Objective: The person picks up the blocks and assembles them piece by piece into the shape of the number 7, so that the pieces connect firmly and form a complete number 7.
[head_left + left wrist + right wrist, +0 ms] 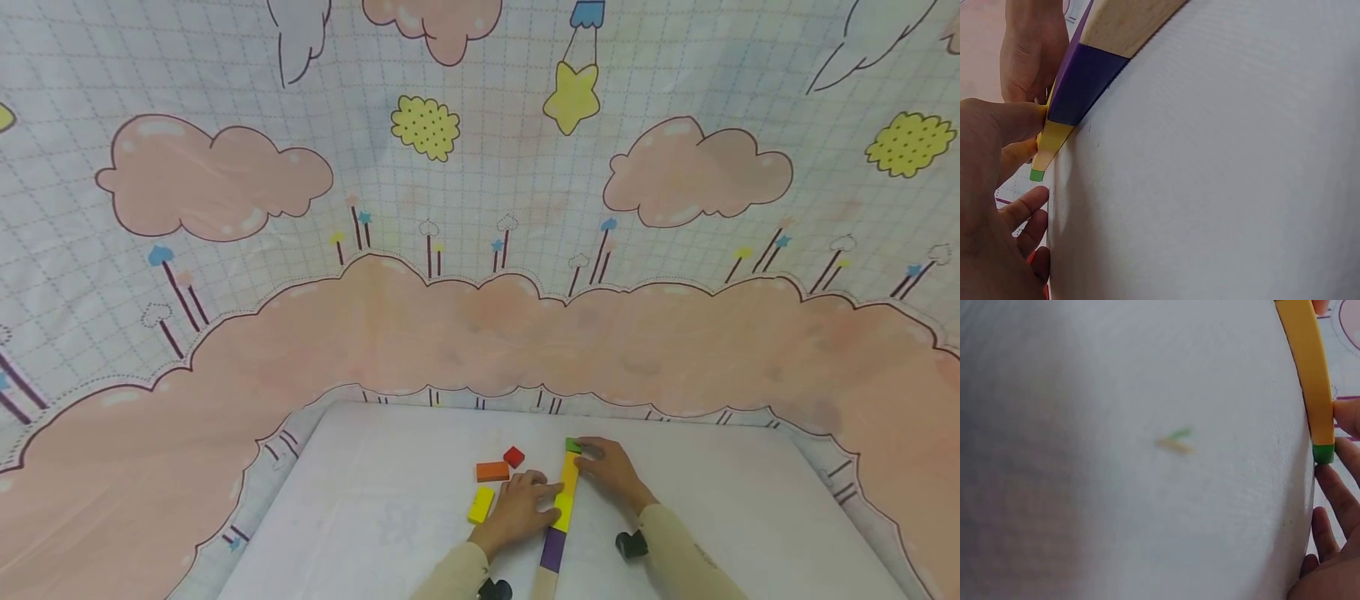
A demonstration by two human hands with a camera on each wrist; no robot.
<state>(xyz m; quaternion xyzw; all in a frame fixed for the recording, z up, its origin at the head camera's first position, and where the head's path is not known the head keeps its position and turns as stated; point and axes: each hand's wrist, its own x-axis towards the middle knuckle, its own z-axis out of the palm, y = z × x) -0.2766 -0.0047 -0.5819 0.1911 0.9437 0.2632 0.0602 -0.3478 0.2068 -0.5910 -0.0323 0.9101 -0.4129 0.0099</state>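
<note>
A row of blocks runs away across the white table: bare wood (1125, 25), then purple (552, 548), yellow (562, 510) and a small green block (573, 445) at the far end. My left hand (519, 510) is at the row's left side, with thumb and forefinger touching the yellow part. On the other side, my right hand (611, 472) has its thumb against the far yellow block (1316, 381) and fingertips at the green block. Part of the green block is hidden by these fingers.
Left of the row lie an orange block (492, 472), a red block (513, 456) and a loose yellow block (481, 505), close to my left hand. A patterned cloth with clouds (480, 333) hangs behind the white table (375, 517).
</note>
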